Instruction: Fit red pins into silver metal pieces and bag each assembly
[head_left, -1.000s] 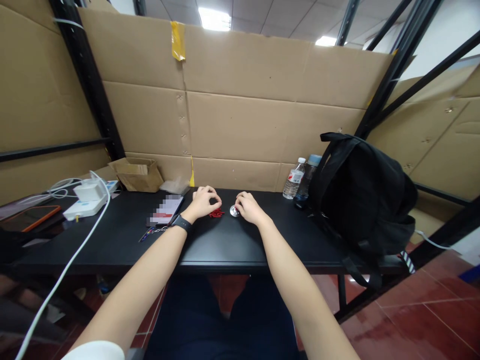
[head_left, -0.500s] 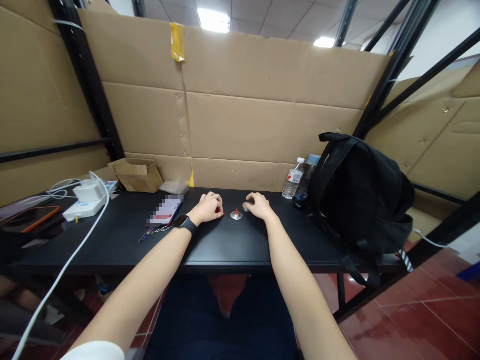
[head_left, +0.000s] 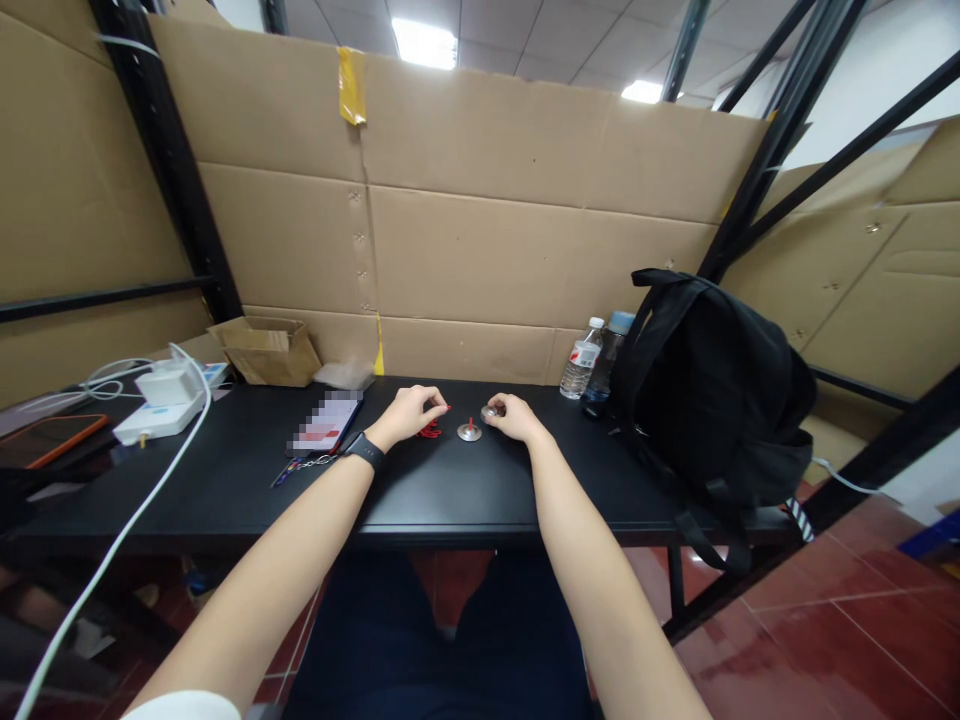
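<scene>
My left hand [head_left: 409, 413] hovers just over the table with thumb and forefinger pinched on a small red piece [head_left: 448, 408]. Below its fingertips lies a small heap of red, string-like pieces [head_left: 430, 430], partly covered by the hand. Between my hands a shiny round metal disc [head_left: 469, 433] rests flat, a short red peg standing up from its middle. My right hand [head_left: 516, 415] has its fingers closed around the edge of a second metal disc [head_left: 489, 412], tilted and partly hidden by the fingers.
On the black table [head_left: 450, 495], a phone [head_left: 328, 420] with a keychain lies left, near a brown paper bag [head_left: 274, 350] and a white power strip [head_left: 157, 415]. Right stand water bottles [head_left: 581, 362] and a black backpack [head_left: 720, 390]. Cardboard [head_left: 465, 250] walls the back.
My left hand has lifted and its fingers point more to the right, uncovering the red heap. The disc in my right hand shows more. The whole view has shifted slightly.
</scene>
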